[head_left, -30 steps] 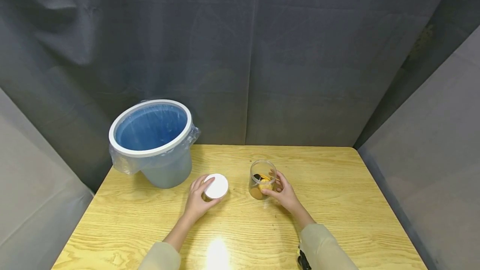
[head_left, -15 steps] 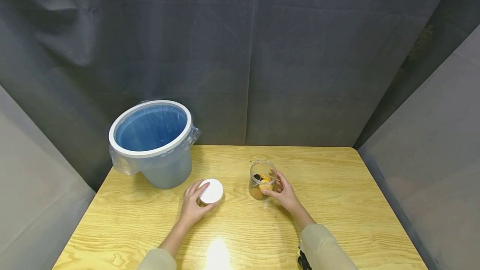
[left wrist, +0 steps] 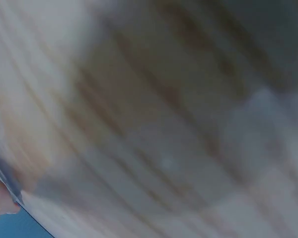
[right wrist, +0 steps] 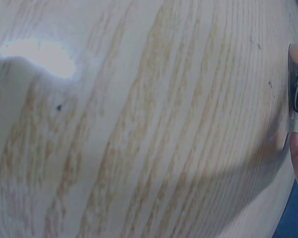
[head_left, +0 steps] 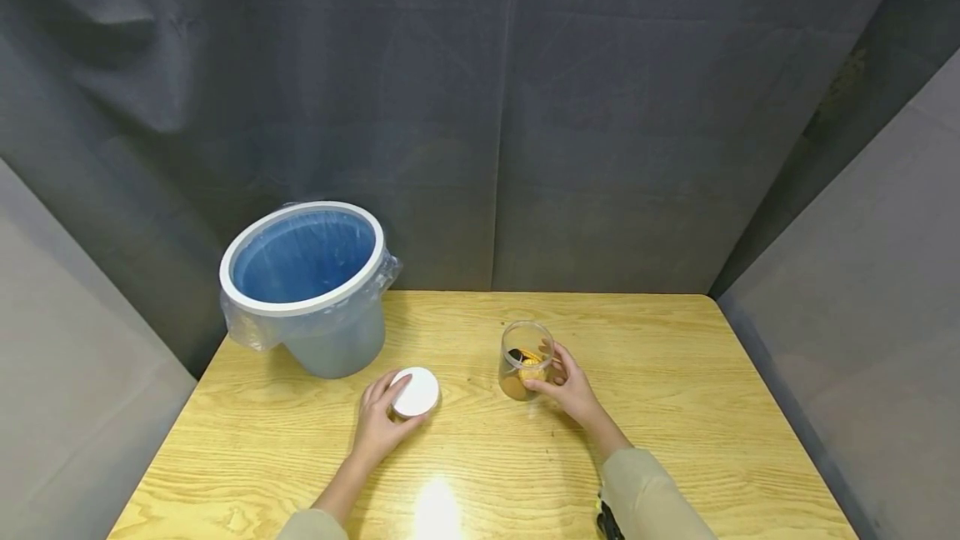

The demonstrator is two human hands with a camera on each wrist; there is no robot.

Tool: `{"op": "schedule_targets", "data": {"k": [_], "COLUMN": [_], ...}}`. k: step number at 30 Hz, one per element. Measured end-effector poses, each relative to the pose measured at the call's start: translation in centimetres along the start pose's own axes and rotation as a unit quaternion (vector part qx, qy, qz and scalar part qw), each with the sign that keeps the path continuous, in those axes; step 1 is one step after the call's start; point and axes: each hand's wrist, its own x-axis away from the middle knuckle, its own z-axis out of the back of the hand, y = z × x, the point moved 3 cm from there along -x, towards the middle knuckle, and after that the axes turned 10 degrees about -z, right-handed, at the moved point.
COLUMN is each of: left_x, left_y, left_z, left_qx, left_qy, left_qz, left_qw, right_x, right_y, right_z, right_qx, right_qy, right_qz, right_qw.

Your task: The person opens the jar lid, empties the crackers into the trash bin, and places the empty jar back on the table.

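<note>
From my remote seat I judged the work part done: the clear jar stood open on the counter, its white lid already off and set to the left of the jar, just in front of the bin. The jar was not yet emptied; yellow and dark pieces lay in its bottom.

My left hand lay at the lid, its fingers curled round the near edge and holding it. My right hand steadied the jar from its right side, fingers wrapped round the lower wall.

The jar looked like thin transparent plastic, a smooth upright cylinder with a rounded rim. The lid was a flat matte white disc. The bin, left of the jar and farther back, was a round grey bucket with a thick white ring clamping a crinkled translucent liner, blue inside. The counter was pale yellow wood with strong grain and a glossy glare spot. The left wrist view was only blur.
</note>
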Motion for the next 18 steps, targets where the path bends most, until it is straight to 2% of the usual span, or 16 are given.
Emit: {"op": "schedule_targets", "data": {"k": [10, 18], "left_x": [0.63, 1.0], "left_y": [-0.72, -0.71], "left_z": [-0.01, 0.27], "left_qx": [-0.029, -0.051], "left_qy": [0.006, 0.009], "left_qz": [-0.001, 0.003], "left_qw": [0.9995, 0.9986], "right_x": [-0.14, -0.11], "right_y": [0.02, 0.01], "right_z": [0.04, -0.03], "right_qx": [0.003, 0.005], "right_qy": [0.007, 0.004], "right_qz": [0.002, 0.005], "right_qw": [1.0, 1.0]}}
